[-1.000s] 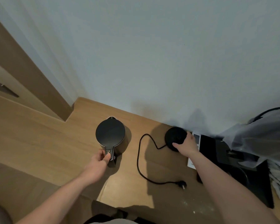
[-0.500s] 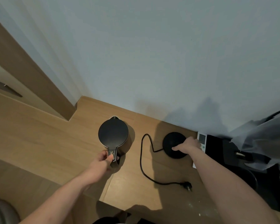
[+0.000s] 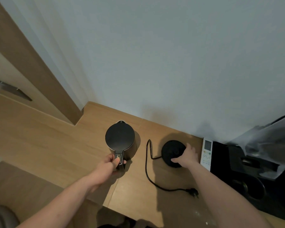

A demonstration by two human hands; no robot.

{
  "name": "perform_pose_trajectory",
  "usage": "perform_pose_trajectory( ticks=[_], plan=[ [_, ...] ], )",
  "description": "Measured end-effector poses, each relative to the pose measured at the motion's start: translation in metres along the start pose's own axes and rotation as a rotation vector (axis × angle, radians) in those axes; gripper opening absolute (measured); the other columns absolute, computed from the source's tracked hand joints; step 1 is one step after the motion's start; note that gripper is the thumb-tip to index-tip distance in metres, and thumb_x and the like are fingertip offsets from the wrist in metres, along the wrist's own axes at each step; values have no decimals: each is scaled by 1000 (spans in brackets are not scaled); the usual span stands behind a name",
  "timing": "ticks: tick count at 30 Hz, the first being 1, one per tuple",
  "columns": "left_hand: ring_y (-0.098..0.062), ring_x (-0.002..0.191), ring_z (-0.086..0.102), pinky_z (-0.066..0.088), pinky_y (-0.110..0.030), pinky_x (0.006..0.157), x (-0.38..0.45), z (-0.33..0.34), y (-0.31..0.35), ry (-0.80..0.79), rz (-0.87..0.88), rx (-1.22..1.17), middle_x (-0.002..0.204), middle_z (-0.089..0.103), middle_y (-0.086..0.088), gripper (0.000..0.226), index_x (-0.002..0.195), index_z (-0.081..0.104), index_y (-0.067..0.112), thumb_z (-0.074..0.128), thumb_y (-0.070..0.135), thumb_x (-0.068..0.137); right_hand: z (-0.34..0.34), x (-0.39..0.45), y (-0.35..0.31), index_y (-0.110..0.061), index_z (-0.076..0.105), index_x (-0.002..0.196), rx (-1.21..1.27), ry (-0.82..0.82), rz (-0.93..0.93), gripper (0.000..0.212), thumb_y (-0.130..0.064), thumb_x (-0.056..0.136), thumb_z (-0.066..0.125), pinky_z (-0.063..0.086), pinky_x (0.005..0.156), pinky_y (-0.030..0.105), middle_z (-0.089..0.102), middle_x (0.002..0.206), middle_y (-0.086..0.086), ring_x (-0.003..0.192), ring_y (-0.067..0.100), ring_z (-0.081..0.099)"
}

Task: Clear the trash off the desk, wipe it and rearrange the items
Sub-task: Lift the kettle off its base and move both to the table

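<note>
A black electric kettle (image 3: 120, 137) stands upright on the wooden desk (image 3: 59, 145), its lid closed. My left hand (image 3: 109, 165) is shut on the kettle's handle at its near side. To the right lies the round black kettle base (image 3: 172, 151), flat on the desk. My right hand (image 3: 187, 156) grips the base's right edge, fingers over its top. The base's black cord (image 3: 147, 163) loops toward me and ends in a loose plug (image 3: 194, 192) lying on the desk.
A white remote control (image 3: 206, 153) lies just right of the base. Beyond it sits a black tray (image 3: 270, 203) with dark items, with a translucent plastic bag (image 3: 270, 139) above it. The wall runs close behind. A wooden panel (image 3: 31, 63) rises at the left.
My right hand has shifted from the base's far side to its right edge. The left hand stays on the kettle handle. The view has moved slightly left, showing the remote control more fully.
</note>
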State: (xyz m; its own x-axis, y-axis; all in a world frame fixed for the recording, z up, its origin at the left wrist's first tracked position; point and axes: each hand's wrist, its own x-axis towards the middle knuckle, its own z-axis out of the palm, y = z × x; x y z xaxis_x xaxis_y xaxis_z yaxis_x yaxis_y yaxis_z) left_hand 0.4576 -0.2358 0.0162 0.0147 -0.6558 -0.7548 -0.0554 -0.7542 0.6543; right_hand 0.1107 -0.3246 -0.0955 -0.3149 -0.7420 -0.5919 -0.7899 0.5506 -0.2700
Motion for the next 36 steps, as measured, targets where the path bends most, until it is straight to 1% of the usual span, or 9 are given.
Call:
perform_pose_trajectory(
  ticks=[4,9,10,14,20,23,28,33,36],
  plan=[
    [-20,119,64,54,-34,100,-2,1,0,15,-14,32,121,73,-5,24,115,67,15,44,18,112,8,-6,3,-12,31,156,31,4,72,123,-47,60,98,40,114,48,35,153,16,141,36,39],
    [-4,78,74,56,-16,61,-4,6,0,18,-22,-35,102,73,-6,26,111,64,4,39,9,112,7,-15,6,-9,38,143,157,-51,95,114,-39,53,103,50,104,46,46,143,14,131,34,49],
    [-3,78,74,56,-16,62,-3,5,0,21,-20,-20,99,75,-3,27,114,65,2,40,9,112,7,-20,5,-10,38,139,225,-63,80,109,-32,54,103,53,100,45,50,139,13,127,33,53],
    [-23,120,62,60,-39,92,-1,1,0,17,6,19,116,72,-5,25,119,67,7,44,17,111,5,-43,2,-14,40,137,376,-96,9,91,-21,67,98,52,87,36,55,131,6,112,24,56],
    [-29,123,61,55,-47,103,-9,3,0,-6,44,-57,122,70,-16,25,125,60,2,47,17,110,-4,-98,1,-14,59,139,681,-125,-52,68,-27,80,90,55,93,38,67,124,1,116,25,62],
    [-29,116,63,55,-45,102,-15,8,1,3,78,-126,121,64,-20,22,122,58,5,46,19,109,-20,-132,4,-16,63,135,849,-77,-36,57,-23,84,87,58,93,42,70,116,-3,108,21,65],
    [-25,95,61,53,-53,103,-28,6,4,24,147,-211,99,55,-16,22,111,58,4,43,20,110,-64,-192,5,-21,68,128,1071,82,-116,43,-17,88,82,60,87,40,76,118,0,111,24,71],
    [-26,100,64,63,-34,84,-58,-3,4,41,293,-78,106,57,-12,38,134,51,-2,42,27,110,-111,-263,-7,-25,68,124,1184,156,-269,33,-13,94,74,59,91,42,78,112,-2,105,18,74],
    [-27,103,64,61,-29,76,-87,-3,15,43,417,-49,106,60,-10,31,122,59,7,40,28,111,-132,-299,-5,-24,65,127,1238,206,-347,36,-12,94,73,58,90,43,78,114,0,107,20,74]
  ],
)
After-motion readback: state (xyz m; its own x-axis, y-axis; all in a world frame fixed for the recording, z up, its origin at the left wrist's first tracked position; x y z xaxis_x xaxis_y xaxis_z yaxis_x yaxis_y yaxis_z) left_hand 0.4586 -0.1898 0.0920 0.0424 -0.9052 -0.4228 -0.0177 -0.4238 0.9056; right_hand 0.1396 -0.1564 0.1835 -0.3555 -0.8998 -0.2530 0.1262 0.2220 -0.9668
